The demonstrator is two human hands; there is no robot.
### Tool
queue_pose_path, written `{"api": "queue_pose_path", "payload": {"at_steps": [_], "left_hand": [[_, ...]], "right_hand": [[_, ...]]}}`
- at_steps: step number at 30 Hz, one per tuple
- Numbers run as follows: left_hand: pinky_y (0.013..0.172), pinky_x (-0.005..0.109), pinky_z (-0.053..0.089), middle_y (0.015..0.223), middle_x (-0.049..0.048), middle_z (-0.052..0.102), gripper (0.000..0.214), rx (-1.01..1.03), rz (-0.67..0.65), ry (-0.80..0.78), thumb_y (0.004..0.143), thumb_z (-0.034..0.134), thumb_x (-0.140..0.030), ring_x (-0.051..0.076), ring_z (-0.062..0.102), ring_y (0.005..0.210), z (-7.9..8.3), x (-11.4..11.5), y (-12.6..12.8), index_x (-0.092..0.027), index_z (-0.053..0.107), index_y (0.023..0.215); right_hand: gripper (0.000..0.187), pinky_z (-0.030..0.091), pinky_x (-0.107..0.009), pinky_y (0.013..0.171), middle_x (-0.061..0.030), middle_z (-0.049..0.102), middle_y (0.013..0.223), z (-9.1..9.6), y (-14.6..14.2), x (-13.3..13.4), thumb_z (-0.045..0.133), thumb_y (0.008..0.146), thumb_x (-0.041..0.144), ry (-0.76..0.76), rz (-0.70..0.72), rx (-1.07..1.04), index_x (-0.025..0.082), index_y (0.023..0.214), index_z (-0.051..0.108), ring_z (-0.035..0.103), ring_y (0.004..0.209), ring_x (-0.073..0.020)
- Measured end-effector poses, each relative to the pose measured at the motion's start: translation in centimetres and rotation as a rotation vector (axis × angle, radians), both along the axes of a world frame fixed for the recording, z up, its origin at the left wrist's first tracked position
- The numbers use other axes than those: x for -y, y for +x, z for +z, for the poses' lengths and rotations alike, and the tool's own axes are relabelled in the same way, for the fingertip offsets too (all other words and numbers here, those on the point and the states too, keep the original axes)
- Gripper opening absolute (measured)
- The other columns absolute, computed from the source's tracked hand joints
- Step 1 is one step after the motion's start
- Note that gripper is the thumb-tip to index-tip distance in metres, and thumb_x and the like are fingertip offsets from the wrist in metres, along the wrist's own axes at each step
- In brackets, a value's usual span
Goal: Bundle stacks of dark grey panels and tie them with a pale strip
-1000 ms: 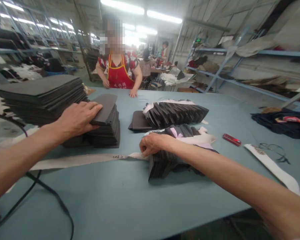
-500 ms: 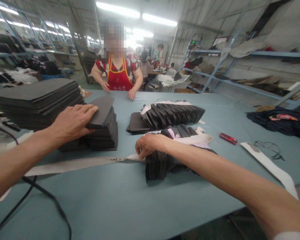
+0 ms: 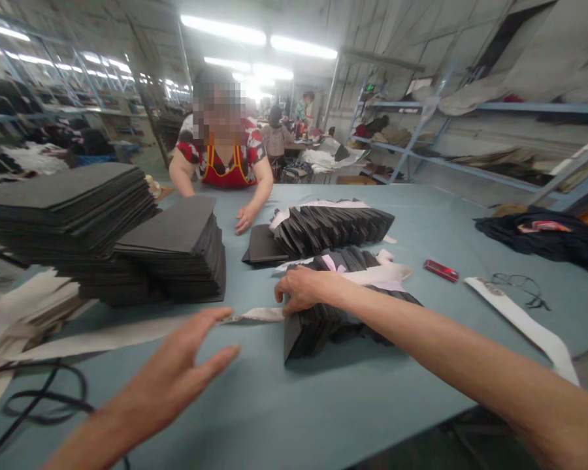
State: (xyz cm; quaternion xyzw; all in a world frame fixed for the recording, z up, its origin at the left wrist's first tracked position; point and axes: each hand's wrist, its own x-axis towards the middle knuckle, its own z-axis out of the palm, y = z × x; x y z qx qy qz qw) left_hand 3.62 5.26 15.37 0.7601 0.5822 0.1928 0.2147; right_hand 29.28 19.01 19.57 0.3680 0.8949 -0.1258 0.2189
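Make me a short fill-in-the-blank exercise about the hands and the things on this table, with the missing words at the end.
1. Of the two dark bundles, the right hand is at the ____ one (nearer or farther).
2. The left hand is ____, its thumb apart from its fingers (open or closed).
3. The small object lying to the right of the bundles is colored ____.
4. The dark stacks stand on the picture's ____ side.

Missing words: nearer; open; red; left.
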Motion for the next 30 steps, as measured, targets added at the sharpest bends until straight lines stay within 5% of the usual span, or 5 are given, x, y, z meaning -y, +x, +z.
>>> {"api": "queue_pose_path", "payload": {"at_steps": [3, 6, 12, 25, 30], "left_hand": [[0.131, 0.05, 0.029, 0.167, 0.0095, 0.042, 0.076, 0.352, -0.091, -0.228, 0.093, 0.055, -0.062, 0.03, 0.038, 0.155, -5.1, 1.2, 6.2, -0.024, 0.042, 0.158], [0.134, 0.052, 0.015, 0.174, 0.0145, 0.024, 0.094, 0.573, -0.085, -0.217, 0.091, 0.059, -0.062, 0.031, 0.02, 0.162, -8.6, 0.7, 10.9, -0.015, 0.025, 0.166], [0.135, 0.051, 0.01, 0.176, 0.017, 0.017, 0.087, 0.617, -0.04, -0.159, 0.1, 0.047, -0.06, 0.029, 0.015, 0.164, -12.7, -0.2, 13.7, -0.01, 0.022, 0.167], [0.134, 0.054, 0.014, 0.175, 0.0176, 0.021, 0.093, 0.615, -0.068, -0.109, 0.097, 0.051, -0.064, 0.034, 0.015, 0.163, -13.9, -0.2, 13.7, -0.012, 0.021, 0.168], [0.134, 0.055, 0.013, 0.176, 0.0163, 0.017, 0.096, 0.619, -0.065, -0.141, 0.095, 0.052, -0.067, 0.036, 0.012, 0.163, -14.1, -0.1, 13.7, -0.012, 0.022, 0.168]], "right_hand": [[0.039, 0.045, -0.04, 0.105, -0.014, 0.075, 0.125, -0.6, 0.3, 0.1, 0.075, 0.09, 0.037, 0.017, -0.005, -0.056, 0.019, 0.124, 0.076, 0.067, 0.121, -0.033], [0.033, 0.045, -0.039, 0.107, -0.0147, 0.073, 0.128, -1.3, 1.1, 0.5, 0.069, 0.094, 0.028, 0.053, -0.004, -0.144, 0.017, 0.124, 0.076, 0.065, 0.124, -0.0319], [0.027, 0.044, -0.03, 0.107, -0.0099, 0.073, 0.129, -2.2, 2.4, 1.0, 0.065, 0.095, 0.021, 0.079, 0.006, -0.287, 0.017, 0.119, 0.076, 0.065, 0.123, -0.0238], [0.041, 0.044, -0.042, 0.11, -0.0181, 0.074, 0.124, -1.3, 0.7, 0.7, 0.074, 0.085, 0.028, 0.008, -0.143, -0.314, 0.014, 0.123, 0.075, 0.066, 0.122, -0.0365], [0.055, 0.051, -0.032, 0.103, -0.019, 0.063, 0.143, -0.5, -3.2, 0.8, 0.044, 0.106, 0.045, 0.002, -0.41, -0.56, 0.009, 0.145, 0.055, 0.064, 0.128, -0.0258]]}}
